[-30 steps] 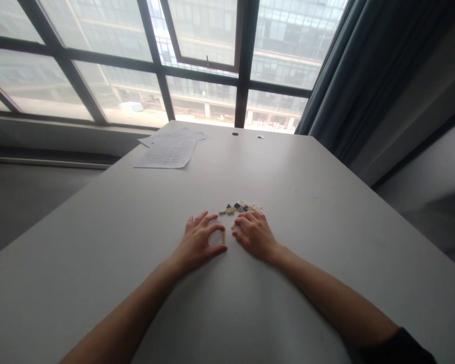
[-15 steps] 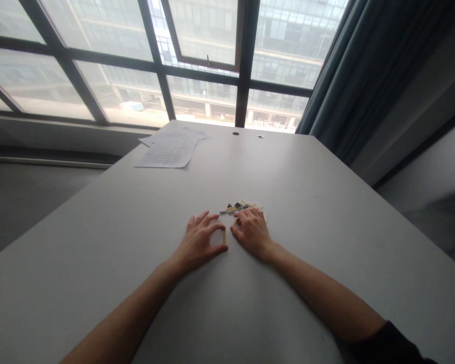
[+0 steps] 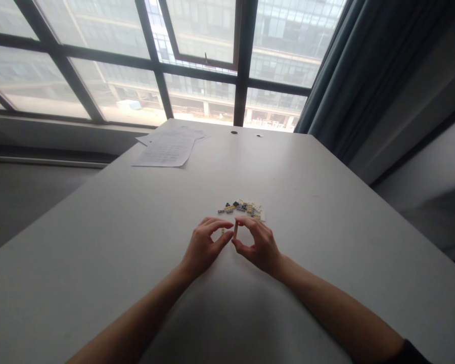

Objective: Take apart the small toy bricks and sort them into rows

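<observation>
Slim tan strip [image 3: 235,230] in right hand [image 3: 261,243]; knobbly pile [image 3: 246,207]

Papers [image 3: 163,152] overlap near the far left corner of the table [image 3: 311,167]. A curtain [image 3: 337,76] hangs right of the window [image 3: 205,30].
</observation>
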`<state>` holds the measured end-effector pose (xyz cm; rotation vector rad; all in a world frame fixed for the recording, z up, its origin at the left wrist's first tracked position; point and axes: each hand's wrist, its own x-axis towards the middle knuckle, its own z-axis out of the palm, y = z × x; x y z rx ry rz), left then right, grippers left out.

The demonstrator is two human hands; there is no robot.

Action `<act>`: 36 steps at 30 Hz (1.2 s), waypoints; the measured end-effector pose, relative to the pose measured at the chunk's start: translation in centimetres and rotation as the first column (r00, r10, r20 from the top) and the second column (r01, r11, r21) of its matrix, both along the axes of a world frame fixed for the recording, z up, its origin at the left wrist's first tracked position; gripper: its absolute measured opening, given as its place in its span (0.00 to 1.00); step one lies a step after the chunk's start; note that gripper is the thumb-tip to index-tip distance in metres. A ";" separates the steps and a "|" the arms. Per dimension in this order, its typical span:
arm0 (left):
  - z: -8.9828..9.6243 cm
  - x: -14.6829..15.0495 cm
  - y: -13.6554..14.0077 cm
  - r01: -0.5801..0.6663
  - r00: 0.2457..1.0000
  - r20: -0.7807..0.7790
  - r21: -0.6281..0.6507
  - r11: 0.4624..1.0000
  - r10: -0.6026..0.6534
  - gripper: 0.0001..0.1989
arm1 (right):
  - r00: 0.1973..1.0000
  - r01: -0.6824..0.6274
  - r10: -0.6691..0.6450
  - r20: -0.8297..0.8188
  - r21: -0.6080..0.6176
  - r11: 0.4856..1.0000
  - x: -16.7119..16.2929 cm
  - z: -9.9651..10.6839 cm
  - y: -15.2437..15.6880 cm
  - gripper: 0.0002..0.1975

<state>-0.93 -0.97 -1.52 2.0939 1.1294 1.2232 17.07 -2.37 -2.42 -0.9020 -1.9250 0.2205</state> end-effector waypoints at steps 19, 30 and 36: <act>0.4 1.0 -0.5 0.210 0.927 0.375 -0.476 0.854 -0.019 0.10 | 0.999 0.044 -0.042 -0.020 0.171 0.984 -0.1 -0.6 -0.5 0.24; 0.4 0.9 -0.6 0.345 0.878 0.472 -0.513 0.786 -0.078 0.13 | 0.996 0.010 -0.005 -0.091 0.051 0.999 0.0 -0.4 -0.1 0.21; 0.3 0.8 -0.4 0.354 0.880 0.468 -0.528 0.772 -0.083 0.13 | 0.999 0.023 -0.022 -0.043 0.036 0.999 0.0 -0.2 -0.1 0.20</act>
